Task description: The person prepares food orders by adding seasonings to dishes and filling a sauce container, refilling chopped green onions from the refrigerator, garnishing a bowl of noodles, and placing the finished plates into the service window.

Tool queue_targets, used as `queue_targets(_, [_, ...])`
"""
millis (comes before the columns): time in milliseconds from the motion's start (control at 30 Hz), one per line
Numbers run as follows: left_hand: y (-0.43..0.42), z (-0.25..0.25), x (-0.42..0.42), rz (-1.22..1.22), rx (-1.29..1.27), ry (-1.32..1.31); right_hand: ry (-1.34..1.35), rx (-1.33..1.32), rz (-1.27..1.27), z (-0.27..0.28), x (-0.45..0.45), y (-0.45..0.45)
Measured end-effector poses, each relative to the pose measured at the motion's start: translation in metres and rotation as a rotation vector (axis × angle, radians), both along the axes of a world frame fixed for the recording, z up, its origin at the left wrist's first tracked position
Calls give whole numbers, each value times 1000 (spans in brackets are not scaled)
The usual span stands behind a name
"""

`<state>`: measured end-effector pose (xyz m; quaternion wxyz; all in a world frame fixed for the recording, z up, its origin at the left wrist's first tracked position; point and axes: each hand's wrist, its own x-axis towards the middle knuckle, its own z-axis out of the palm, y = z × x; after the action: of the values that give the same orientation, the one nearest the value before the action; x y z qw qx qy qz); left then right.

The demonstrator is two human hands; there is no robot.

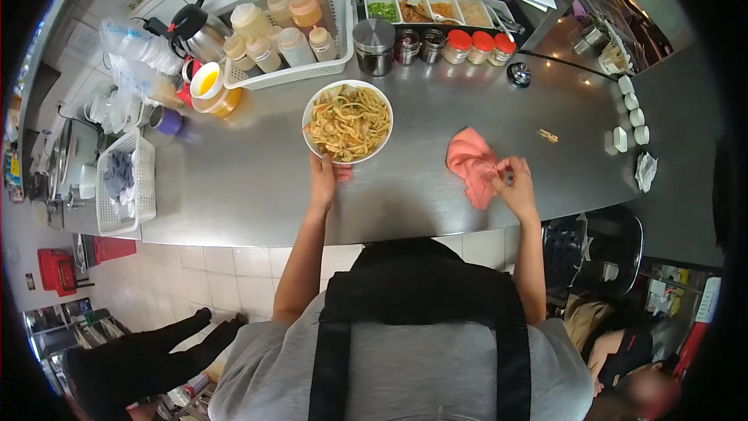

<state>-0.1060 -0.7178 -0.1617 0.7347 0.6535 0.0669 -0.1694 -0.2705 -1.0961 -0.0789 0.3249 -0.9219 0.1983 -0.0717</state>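
Observation:
A white bowl (308, 140) heaped with stir-fried noodles (348, 122) is at the middle of the steel counter. My left hand (325, 175) grips its near rim, thumb at the edge and fingers partly hidden beneath. To the right lies a crumpled pink cloth (470, 160). With fingers and thumb closed together, my right hand (514, 183) pinches the cloth's right edge.
Behind the bowl stand a white basket (288, 76) of squeeze bottles, a metal-lidded jar (374, 47), red-lidded jars (457, 46) and topping trays (411, 9). A clothespin (548, 136) lies right of the cloth. Other people are behind me at both sides.

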Motion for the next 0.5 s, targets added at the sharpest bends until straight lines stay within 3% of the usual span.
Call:
queue_targets(33, [-1, 2, 2, 7, 15, -15, 1, 83, 58, -2, 3, -8])
queue_targets(133, [-2, 8, 0, 30, 8, 8, -110, -250, 315, -51, 16, 9])
queue_targets(233, [-8, 15, -3, 76, 42, 46, -253, -393, 167, -102, 58, 12])
queue_targets(300, [2, 6, 3, 16, 71, 34, -314, -330, 77, -106, 108, 23])
queue_targets(367, [3, 3, 0, 10, 103, 53, -235, -385, 143, -95, 135, 59])
queue_targets(433, [-3, 13, 2, 54, 138, 77, -137, 17, 207, -108, 136, 115])
queue_targets(500, [-4, 8, 7, 66, 163, 66, -224, 278, 540, -109, 97, 172])
